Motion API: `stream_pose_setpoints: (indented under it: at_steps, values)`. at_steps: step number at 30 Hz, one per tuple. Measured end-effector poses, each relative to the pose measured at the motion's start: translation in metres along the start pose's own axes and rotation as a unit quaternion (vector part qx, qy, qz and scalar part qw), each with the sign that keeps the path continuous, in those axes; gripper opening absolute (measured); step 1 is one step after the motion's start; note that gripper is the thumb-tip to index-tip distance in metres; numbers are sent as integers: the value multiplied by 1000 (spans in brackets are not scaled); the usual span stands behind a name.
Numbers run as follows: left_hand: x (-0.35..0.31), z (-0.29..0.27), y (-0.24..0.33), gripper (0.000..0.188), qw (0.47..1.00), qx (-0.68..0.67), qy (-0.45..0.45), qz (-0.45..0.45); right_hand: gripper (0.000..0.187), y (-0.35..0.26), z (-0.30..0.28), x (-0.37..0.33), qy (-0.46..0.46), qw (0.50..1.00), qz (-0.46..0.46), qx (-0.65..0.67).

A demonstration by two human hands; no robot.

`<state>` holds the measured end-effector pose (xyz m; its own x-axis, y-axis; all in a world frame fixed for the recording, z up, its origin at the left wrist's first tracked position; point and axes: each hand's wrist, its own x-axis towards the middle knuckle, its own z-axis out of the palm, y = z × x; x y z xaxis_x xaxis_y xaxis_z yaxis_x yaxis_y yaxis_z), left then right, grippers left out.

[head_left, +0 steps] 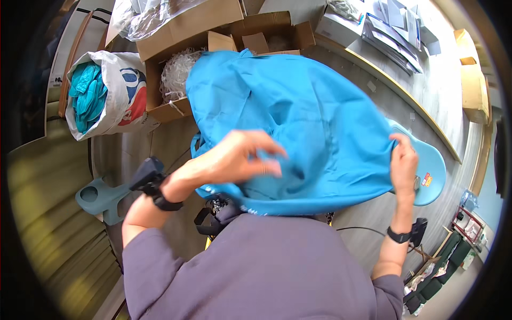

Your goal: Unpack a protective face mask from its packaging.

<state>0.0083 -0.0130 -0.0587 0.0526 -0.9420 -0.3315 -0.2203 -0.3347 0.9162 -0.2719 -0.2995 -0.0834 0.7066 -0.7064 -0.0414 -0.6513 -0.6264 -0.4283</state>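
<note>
A large bright blue cloth cover (298, 122) is spread wide in front of me and billows upward. My right hand (404, 160) pinches its right edge over a light blue plastic seat (434, 165). My left hand (242, 157) is blurred at the cover's lower left edge, fingers partly curled against the fabric; whether it grips the cloth is unclear. Both wrists wear black bands with small devices.
A white sack (114, 88) stuffed with teal cloths stands at the left. Open cardboard boxes (176, 58) with shredded paper sit behind the cover. A teal plastic part (98, 197) lies at lower left. A long table (426, 80) with papers runs along the right.
</note>
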Motion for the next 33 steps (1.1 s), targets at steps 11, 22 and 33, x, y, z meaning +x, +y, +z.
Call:
stream_pose_setpoints:
  at_steps: [11, 22, 33]
  values:
    - [-47, 4, -167, 78, 727, -286, 525, -337, 43, 27, 92, -66, -233, 969, 65, -55]
    - [-56, -31, -102, 31, 771, -515, 372, 32, 56, 54, 55, -70, -523, 630, 283, 499]
    - [-86, -16, -160, 81, 891, -399, 201, -78, 29, 38, 48, -84, -256, 914, 72, 306]
